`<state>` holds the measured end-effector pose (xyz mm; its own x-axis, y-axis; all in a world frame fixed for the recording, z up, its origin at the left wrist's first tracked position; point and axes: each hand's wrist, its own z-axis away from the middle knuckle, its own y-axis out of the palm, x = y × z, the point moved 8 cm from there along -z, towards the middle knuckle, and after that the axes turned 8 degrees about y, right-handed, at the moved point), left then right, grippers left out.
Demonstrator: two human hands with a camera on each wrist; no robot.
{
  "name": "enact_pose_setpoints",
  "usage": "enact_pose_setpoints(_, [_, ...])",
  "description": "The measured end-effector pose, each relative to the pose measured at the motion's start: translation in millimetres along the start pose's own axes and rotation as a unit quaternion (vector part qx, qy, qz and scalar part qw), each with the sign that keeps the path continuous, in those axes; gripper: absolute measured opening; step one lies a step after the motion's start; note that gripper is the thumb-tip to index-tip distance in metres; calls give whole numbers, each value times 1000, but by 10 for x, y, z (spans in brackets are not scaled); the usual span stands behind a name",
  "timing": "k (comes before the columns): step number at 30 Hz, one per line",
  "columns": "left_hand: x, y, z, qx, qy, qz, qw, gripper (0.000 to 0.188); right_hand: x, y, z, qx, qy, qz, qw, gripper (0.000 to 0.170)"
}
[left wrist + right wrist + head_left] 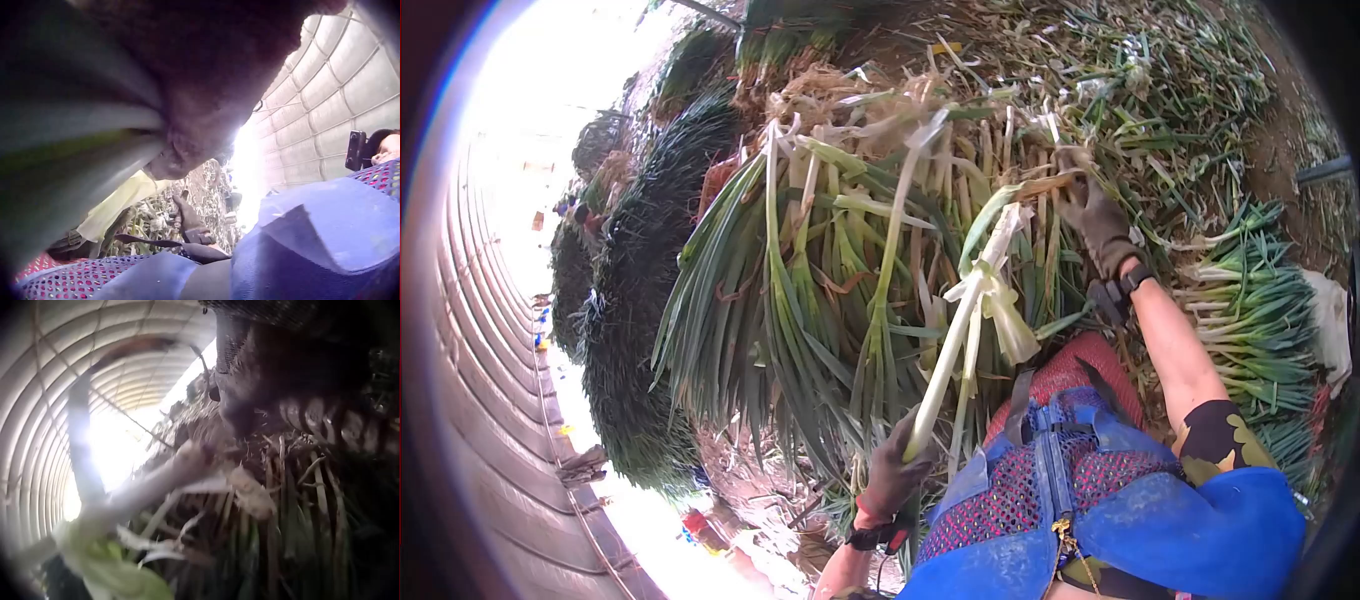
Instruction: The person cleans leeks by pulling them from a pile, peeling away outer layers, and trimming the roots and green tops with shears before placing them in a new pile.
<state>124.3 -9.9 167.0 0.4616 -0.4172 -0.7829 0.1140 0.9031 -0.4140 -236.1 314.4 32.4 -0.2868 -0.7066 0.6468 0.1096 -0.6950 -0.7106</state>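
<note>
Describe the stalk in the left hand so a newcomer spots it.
In the head view, find the blue garment at the bottom. Beside it, the left hand grips the lower end of a stalk slanting up toward the right hand. Unlike the leafy pile behind, it is long and whitish, held out in front, with a pale flap hanging from its side.

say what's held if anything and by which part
A green onion: the left hand grips its stalk, below its loose leaves in head view. Whether the right hand grips anything is unclear.
</note>
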Motion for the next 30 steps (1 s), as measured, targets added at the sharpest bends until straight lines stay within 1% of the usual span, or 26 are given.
enact_pose_setpoints(2, [-43,-70,81,-25,-9,53,998,62,125,92,-297,102,10,50,994,85])
enact_pose_setpoints(4, [-82,-107,186,-37,-34,113,992,62,193,196,-580,15,-154,66,986,99])
enact_pose_setpoints(5, [-86,-109,213,-38,-51,148,987,62,377,198,-494,52,-165,67,983,99])
enact_pose_setpoints(6, [-99,-89,241,-39,-67,186,979,62,652,137,-261,90,-177,71,978,100])
enact_pose_setpoints(7, [-173,-84,277,-37,-70,178,981,62,869,96,10,130,-186,76,971,100])
enact_pose_setpoints(8, [-266,-81,309,-35,-73,171,982,62,956,192,261,276,-148,-40,949,99])
enact_pose_setpoints(9, [-314,-57,336,-32,-75,163,983,62,1136,248,601,354,-158,-32,921,98])
enact_pose_setpoints(11, [-266,58,427,-30,-69,209,975,62,1105,468,1152,495,-129,-81,856,85])
enact_pose_setpoints(12, [-236,117,475,-30,-67,230,970,61,945,744,1342,557,-90,-136,815,74])
enact_pose_setpoints(13, [-236,175,517,-26,-62,226,972,61,741,1060,1443,582,-59,-255,770,65])
enact_pose_setpoints(14, [-242,237,564,-23,-58,222,973,61,461,1418,1495,598,-25,-370,711,56])
enact_pose_setpoints(16, [-181,343,650,-28,-59,228,972,60,614,1387,1575,605,-32,-457,651,42])
enact_pose_setpoints(17, [-140,382,659,-29,-62,238,969,59,1136,1030,1726,606,-76,-435,661,37])
enact_pose_setpoints(18, [-109,424,677,-29,-66,250,966,57,1404,833,1833,606,-127,-396,678,34])
enact_pose_setpoints(19, [-118,460,683,-27,-67,261,963,56,1671,637,1940,602,-178,-358,691,32])
enact_pose_setpoints(21, [-237,529,596,-57,-60,301,950,52,1877,427,2046,581,-294,-237,721,34])
enact_pose_setpoints(22, [-296,569,562,-73,-55,323,942,50,1931,252,2057,513,-304,-276,754,32])
enact_pose_setpoints(23, [-344,624,546,-69,-47,350,933,48,2011,65,2081,488,-362,-180,773,32])
enact_pose_setpoints(25, [-429,738,497,-50,-28,401,914,43,2132,-350,2052,412,-456,16,789,35])
enact_pose_setpoints(26, [-528,738,519,-58,-17,388,920,37,2054,-547,1874,243,-577,-32,779,31])
enact_pose_setpoints(27, [-649,772,535,-36,-20,396,917,36,2067,-802,1735,118,-607,149,772,25])
enact_pose_setpoints(28, [-764,814,581,-14,-26,405,914,35,1980,-940,1538,32,-663,130,737,23])
enact_pose_setpoints(29, [-872,871,630,8,-34,412,910,34,1866,-1073,1126,-17,-608,143,781,19])
enact_pose_setpoints(30, [-922,897,679,-2,-51,378,924,34,1803,-1452,701,-39,-565,97,819,17])
